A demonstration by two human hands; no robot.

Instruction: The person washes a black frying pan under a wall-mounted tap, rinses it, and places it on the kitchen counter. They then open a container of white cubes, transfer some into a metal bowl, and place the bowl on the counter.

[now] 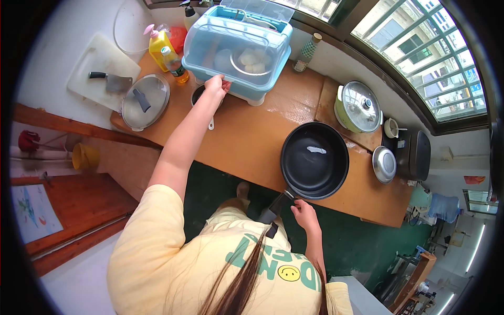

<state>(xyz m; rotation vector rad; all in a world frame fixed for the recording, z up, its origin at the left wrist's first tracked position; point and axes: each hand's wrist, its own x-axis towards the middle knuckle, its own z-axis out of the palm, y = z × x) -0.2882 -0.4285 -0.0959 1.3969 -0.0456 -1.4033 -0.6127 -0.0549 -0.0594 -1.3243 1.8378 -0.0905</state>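
My left hand [217,87] reaches forward to the front edge of a light blue dish storage box [262,88] with a clear lid. Its fingers are curled against that edge; bowls or plates show faintly through the lid. Under my left wrist, a small dark pan [198,95] is partly hidden, its pale handle pointing toward me. A deep black frying pan [315,160] sits at the table's near edge, its black handle [276,206] jutting out over my body. My right hand [305,214] is just right of that handle, fingers loosely bent and apart, apparently holding nothing.
On the left are a cleaver [118,83] on a white cutting board [86,79], a glass lid [145,102], a yellow pump bottle [158,50] and an oil-coloured bottle [175,65]. A lidded green pot [359,107], metal lid [384,164] and black appliance [419,155] stand right.
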